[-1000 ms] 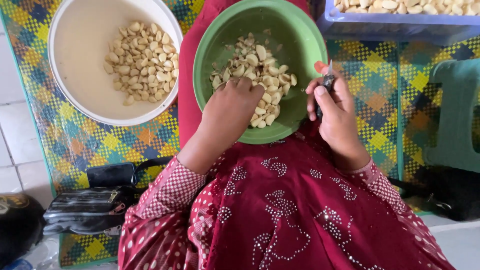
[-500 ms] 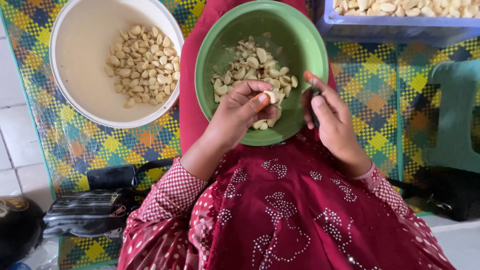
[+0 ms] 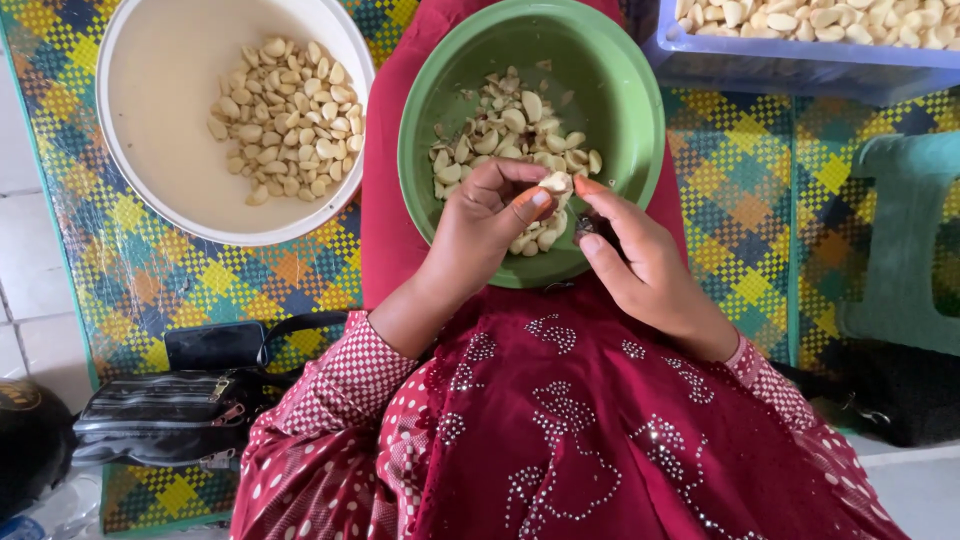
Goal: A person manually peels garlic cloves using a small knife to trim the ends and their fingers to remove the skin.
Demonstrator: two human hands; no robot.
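My left hand (image 3: 480,225) pinches a pale garlic clove (image 3: 554,182) between thumb and fingers over the near rim of a green bowl (image 3: 620,90). The bowl rests on my lap and holds several unpeeled cloves and bits of skin. My right hand (image 3: 640,265) meets the clove from the right, its index fingertip touching it, and grips a small dark blade (image 3: 584,226) in its palm. Both hands sit close together above the bowl's near edge.
A white bowl (image 3: 140,130) with several peeled cloves stands at the upper left on a woven chequered mat (image 3: 120,270). A blue crate (image 3: 760,62) of cloves sits at the top right. A black zip bag (image 3: 170,410) lies lower left, a teal stool (image 3: 905,240) at right.
My left hand has lifted a clove out of the green bowl and drawn it toward me. The right hand has moved left to meet it.
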